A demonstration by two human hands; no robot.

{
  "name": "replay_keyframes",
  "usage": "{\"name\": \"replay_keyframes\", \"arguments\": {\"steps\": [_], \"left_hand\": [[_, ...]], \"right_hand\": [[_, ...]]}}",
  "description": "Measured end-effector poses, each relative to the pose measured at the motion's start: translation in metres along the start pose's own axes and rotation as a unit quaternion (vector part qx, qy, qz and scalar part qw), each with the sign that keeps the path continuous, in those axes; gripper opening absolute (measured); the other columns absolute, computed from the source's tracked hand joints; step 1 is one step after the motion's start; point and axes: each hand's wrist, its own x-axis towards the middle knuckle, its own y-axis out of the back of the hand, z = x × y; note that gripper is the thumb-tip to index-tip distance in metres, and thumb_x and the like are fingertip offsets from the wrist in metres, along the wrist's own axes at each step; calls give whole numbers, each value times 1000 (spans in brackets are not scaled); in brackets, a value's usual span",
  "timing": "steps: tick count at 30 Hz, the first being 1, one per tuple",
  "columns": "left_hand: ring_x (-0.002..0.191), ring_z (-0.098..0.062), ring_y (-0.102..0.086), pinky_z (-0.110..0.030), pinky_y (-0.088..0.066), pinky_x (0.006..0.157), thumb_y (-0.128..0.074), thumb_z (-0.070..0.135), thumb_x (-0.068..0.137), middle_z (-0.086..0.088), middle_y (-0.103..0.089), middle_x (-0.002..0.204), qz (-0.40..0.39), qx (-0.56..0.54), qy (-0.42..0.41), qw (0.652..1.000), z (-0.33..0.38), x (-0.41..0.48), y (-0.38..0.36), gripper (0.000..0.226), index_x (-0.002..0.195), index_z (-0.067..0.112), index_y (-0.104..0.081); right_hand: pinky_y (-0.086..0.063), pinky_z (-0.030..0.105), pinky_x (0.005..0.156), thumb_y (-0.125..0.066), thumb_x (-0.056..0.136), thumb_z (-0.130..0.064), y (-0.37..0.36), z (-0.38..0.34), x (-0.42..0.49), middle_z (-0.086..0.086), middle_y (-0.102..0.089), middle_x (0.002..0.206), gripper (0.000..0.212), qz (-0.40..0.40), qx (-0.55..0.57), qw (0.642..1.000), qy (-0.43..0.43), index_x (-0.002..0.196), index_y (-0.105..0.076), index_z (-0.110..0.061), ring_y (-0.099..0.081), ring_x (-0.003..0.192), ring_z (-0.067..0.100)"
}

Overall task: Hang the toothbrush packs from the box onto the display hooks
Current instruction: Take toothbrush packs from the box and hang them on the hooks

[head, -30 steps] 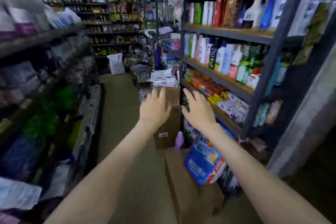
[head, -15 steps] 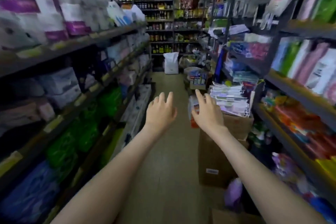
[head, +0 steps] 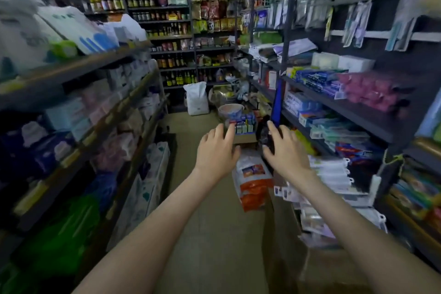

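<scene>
We have left hand [head: 216, 150], right hand [head: 285, 153] empty, fingers loose; packs [head: 331, 174] on box [head: 317, 267] lie just right of right hand.

You won't find a word you can read here; blur smears every print. The orange-and-white bag [head: 252, 182] on the floor carries a picture panel, its lettering lost. The white sack [head: 197, 99] at the aisle's far end bears a small dark mark, perhaps a logo, too small to tell. The white packs [head: 78, 28] at the front edge of the left top shelf show only blue shapes. The blue boxes [head: 317, 77] on the right shelf have pale lettering, unreadable. The toothbrush packs [head: 330, 172] stacked at the right show no legible card, and the bottle labels [head: 164, 16] on the back shelves are too small.
</scene>
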Motion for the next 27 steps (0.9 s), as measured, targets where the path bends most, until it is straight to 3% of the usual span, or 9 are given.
{"name": "replay_keyframes", "arguments": {"steps": [4,10,13,15,18,23,27], "left_hand": [[78,-33,-67,-36,-54,60,-81,30,66,-17,-66,99,-3,-7,-11,1000,-45,116,-59,60,116,4,-62],[91,-35,-65,-40,-54,71,-66,33,82,-18,-62,112,-19,-22,-38,999,-116,259,-148,55,127,6,-55],[102,-35,-62,-41,-52,80,-58,35,89,-18,-58,124,-19,-22,-105,994,-143,333,-210,54,133,7,-51],[98,-36,-64,-41,-54,76,-63,35,86,-19,-61,121,-14,-35,-152,988,-153,389,-251,53,131,7,-54],[105,-35,-63,-41,-54,80,-63,37,87,-19,-58,127,-36,-83,-223,971,-137,462,-296,57,134,7,-51],[136,-28,-36,-38,-36,105,-36,45,100,-12,-29,153,-68,-149,-358,919,-58,527,-340,62,152,16,-18],[134,-27,-37,-37,-38,102,-36,44,100,-9,-30,150,-88,-195,-460,861,19,541,-370,60,150,17,-20]], "right_hand": [[-37,39,102,-42,98,-43,-52,1,123,12,-28,151,68,-3,-11,1000,-1,153,-9,-21,-32,135,30],[-40,39,98,-43,97,-42,-121,-7,284,12,-32,148,68,0,-24,999,-27,152,-11,-20,-33,133,30],[-38,38,99,-43,98,-42,-156,2,351,12,-29,149,68,-2,-36,997,-66,153,-8,-21,-33,133,30],[-38,38,100,-41,98,-41,-177,18,392,12,-29,150,67,5,-39,993,-113,153,-8,-20,-33,133,30],[-35,38,104,-40,99,-42,-198,52,435,10,-26,152,68,5,-43,977,-207,153,-5,-21,-29,136,30],[-29,39,109,-39,99,-40,-207,112,439,9,-19,154,68,-7,-90,934,-346,153,-1,-23,-22,140,29],[-38,41,100,-47,96,-34,-209,161,398,16,-34,145,68,21,-129,885,-446,152,-13,-17,-35,131,33]]}}
